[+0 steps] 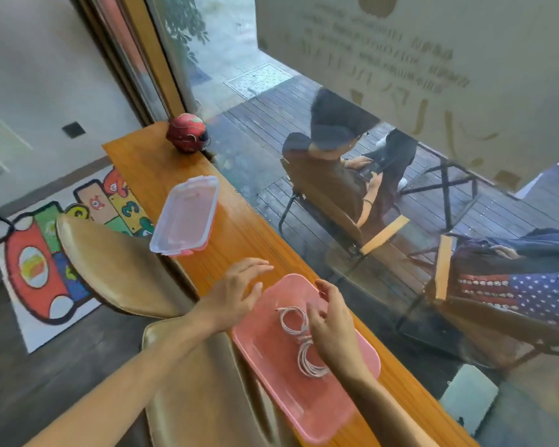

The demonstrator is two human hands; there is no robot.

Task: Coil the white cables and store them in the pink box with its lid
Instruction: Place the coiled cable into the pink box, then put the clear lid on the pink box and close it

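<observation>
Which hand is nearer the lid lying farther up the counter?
Left. The left hand hovers open just below the lid, apart from it. The right hand is farther back, over the pink box beside the cables.

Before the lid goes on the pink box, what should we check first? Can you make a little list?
1. White cables coiled: ok, two loops.
2. Cables inside the pink box: ok, lying on its floor.
3. Cable ends clear of the rim: cannot tell, the right hand covers part.
4. Lid within reach: ok, farther along the wooden counter.
5. Left hand free to fetch the lid: ok, open and empty.
6. Right hand out of the box: not ok, it is over the cables.
</observation>
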